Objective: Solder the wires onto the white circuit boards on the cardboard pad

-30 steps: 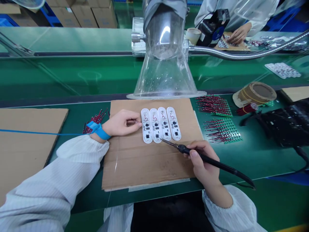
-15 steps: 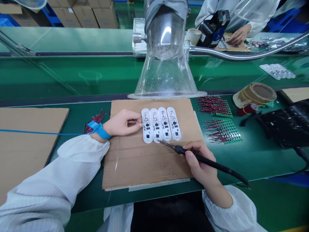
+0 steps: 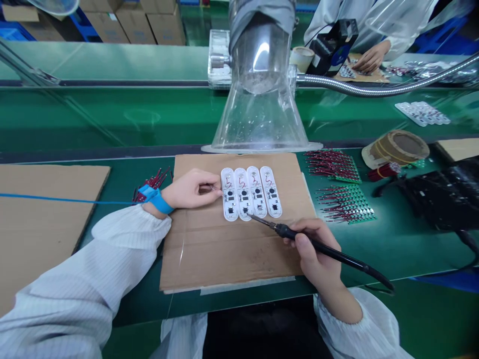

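Under the hands: a cardboard sheet [image 3: 232,254] lying on the green worktop [image 3: 392,254].

Left hand [image 3: 190,189]: resting on the cardboard with the wrist low and flat, fingers curled inward, pinching a thin wire [image 3: 213,188] whose end sits just beside the nearest board.

Right hand [image 3: 314,247]: clenched in a pen grip round a black soldering iron [image 3: 318,243], which slants up and left, its tip at the lower end of the second board, touching or nearly so.

Between the hands: four white oblong boards [image 3: 250,192] side by side on the cardboard.

Behind the left wrist: a blue wrist strap [image 3: 159,202] and a bunch of red wires [image 3: 151,184].

Right of the right hand: two green panels [image 3: 345,203] bristling with red wires.

Beyond the hands: a clear fume hood [image 3: 262,114].
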A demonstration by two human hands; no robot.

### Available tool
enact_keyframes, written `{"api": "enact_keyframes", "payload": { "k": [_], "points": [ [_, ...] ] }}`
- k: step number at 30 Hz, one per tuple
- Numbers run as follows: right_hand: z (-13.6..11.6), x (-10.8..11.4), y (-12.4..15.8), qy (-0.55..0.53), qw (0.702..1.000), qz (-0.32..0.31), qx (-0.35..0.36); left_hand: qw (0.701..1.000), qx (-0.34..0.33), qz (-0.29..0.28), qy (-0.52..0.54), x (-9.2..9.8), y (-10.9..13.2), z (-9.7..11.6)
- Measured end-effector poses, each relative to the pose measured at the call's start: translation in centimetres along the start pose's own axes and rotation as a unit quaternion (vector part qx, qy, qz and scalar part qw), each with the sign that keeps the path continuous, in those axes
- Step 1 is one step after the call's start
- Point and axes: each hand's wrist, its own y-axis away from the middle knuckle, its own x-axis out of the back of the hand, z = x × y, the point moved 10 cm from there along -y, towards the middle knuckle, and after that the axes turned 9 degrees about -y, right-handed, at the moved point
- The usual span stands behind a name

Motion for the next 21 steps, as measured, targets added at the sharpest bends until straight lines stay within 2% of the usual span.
{"api": "enact_keyframes", "payload": {
  "k": [6, 12, 21],
  "points": [
    [-0.2, -1.3, 0.3, -0.021, 0.999, 0.031, -0.021, 0.996, 0.067, -0.027, 0.061, 0.8, 0.1, -1.5],
    [0.8, -2.1, 0.7, -0.005, 1.000, 0.000, -0.019, 0.995, 0.059, -0.052, 0.067, 0.1, 0.0, -1.0],
    [0.2, -2.6, 0.4, 0.045, 0.999, -0.025, -0.004, 0.994, 0.057, -0.053, 0.072, -0.3, -0.1, -0.8]
  ]
}}
